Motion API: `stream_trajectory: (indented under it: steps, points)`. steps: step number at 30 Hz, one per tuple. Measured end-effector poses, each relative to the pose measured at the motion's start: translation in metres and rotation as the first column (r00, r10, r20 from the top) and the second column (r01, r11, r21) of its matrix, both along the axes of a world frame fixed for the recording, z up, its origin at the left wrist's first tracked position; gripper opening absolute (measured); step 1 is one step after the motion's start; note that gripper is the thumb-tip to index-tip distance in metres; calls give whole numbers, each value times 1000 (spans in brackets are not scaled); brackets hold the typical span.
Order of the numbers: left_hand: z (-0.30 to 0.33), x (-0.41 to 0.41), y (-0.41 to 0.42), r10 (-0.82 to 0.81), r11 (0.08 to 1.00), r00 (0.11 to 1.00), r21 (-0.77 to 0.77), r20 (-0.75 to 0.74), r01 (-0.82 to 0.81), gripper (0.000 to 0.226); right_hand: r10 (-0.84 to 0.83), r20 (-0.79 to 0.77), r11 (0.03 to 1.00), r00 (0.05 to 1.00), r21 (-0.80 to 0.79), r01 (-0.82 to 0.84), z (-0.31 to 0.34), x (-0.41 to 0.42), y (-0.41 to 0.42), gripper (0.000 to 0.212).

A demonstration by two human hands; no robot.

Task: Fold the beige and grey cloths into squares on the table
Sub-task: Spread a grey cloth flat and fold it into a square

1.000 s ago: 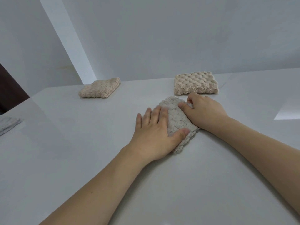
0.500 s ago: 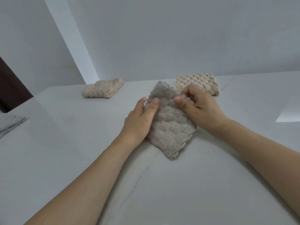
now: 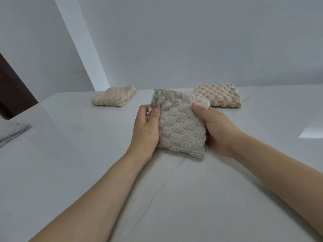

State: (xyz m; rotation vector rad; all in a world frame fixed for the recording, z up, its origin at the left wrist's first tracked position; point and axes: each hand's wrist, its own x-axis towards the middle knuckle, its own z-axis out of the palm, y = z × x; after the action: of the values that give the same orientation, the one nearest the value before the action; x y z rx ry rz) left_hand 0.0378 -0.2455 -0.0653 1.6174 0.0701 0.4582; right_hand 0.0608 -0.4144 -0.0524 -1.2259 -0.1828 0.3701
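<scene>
Folded grey cloth (image 3: 180, 126) pinched upright between left hand (image 3: 146, 130) at 9 o'clock and right hand (image 3: 216, 128) at 3, lower edge touching table (image 3: 70, 172).

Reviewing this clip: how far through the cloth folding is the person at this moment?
Done: two beige cloths lie folded into squares at the table's far side. In hand: the left hand and right hand grip a folded grey-beige cloth, raised off the table. Left: setting it down, and a grey cloth at the left edge, which looks unfolded.
</scene>
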Motion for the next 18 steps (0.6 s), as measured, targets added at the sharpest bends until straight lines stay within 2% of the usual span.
stream_trajectory:
  steps: [2,4,7,8,11,12,18]
  points:
    - [3,0,0,-13,998,999,-63,-46,11,14,-113,127,990,985,-70,123,-8,2,5,24]
    - [6,0,0,-7,995,997,-96,-83,-1,21,-187,264,959,946,-158,234,-15,5,5,25]
    - [8,-2,-1,-37,997,992,-71,-118,28,67,-198,444,869,874,-334,366,-21,7,4,32]
    - [7,-1,0,-35,999,993,-44,-117,30,68,-195,475,851,858,-353,389,-23,8,3,34]
    - [3,1,1,26,1000,996,18,-90,-25,31,-215,483,820,849,-383,426,-20,9,1,45]
    - [2,1,1,46,998,996,45,-78,-42,25,-227,470,821,853,-378,428,-20,11,1,45]
    - [-1,1,-1,107,961,994,257,0,-103,20,-285,387,825,877,-366,430,-19,14,0,33]
